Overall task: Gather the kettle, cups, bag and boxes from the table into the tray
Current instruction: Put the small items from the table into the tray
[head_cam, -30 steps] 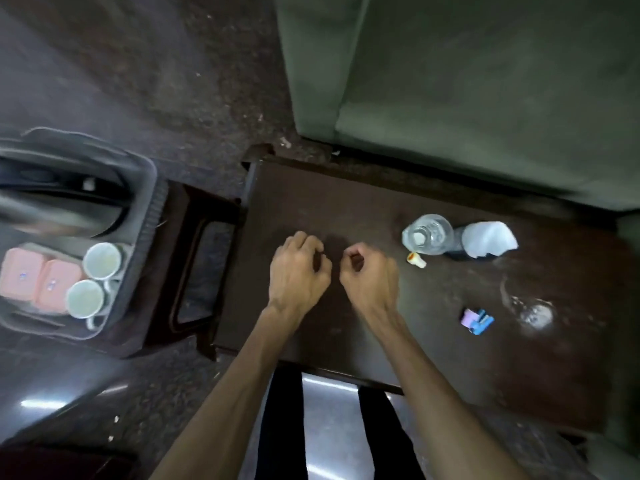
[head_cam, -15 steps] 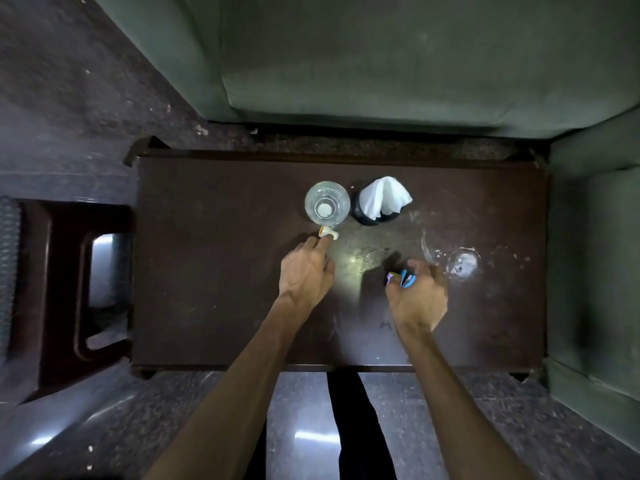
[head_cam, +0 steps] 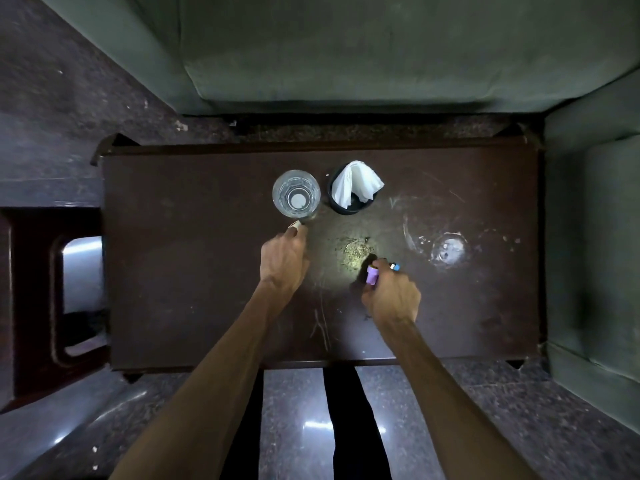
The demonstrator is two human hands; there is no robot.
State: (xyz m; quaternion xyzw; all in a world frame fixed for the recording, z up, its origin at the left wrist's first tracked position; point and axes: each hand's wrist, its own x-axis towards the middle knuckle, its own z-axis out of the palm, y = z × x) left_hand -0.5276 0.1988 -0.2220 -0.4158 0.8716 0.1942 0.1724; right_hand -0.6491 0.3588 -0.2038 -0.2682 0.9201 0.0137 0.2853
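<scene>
My left hand (head_cam: 284,258) rests on the dark brown table (head_cam: 180,258) just in front of a clear glass (head_cam: 296,193), pinching a small cream-coloured object (head_cam: 295,224) at its fingertips. My right hand (head_cam: 391,296) is closed around small lighters: a purple one (head_cam: 372,275) sticks out on its left side and a blue one (head_cam: 395,266) shows above the fingers. The tray, kettle, cups and boxes are out of view.
A black holder with a white tissue (head_cam: 356,187) stands right of the glass. Pale ring stains (head_cam: 447,248) mark the table's right half. A green sofa (head_cam: 346,50) runs along the far edge and right side. A dark wooden stool (head_cam: 31,292) stands at the left.
The view swung right, so the tray on the stool left the frame. My left hand took the cream object by the glass; my right hand closed on the lighters and lifted them.
</scene>
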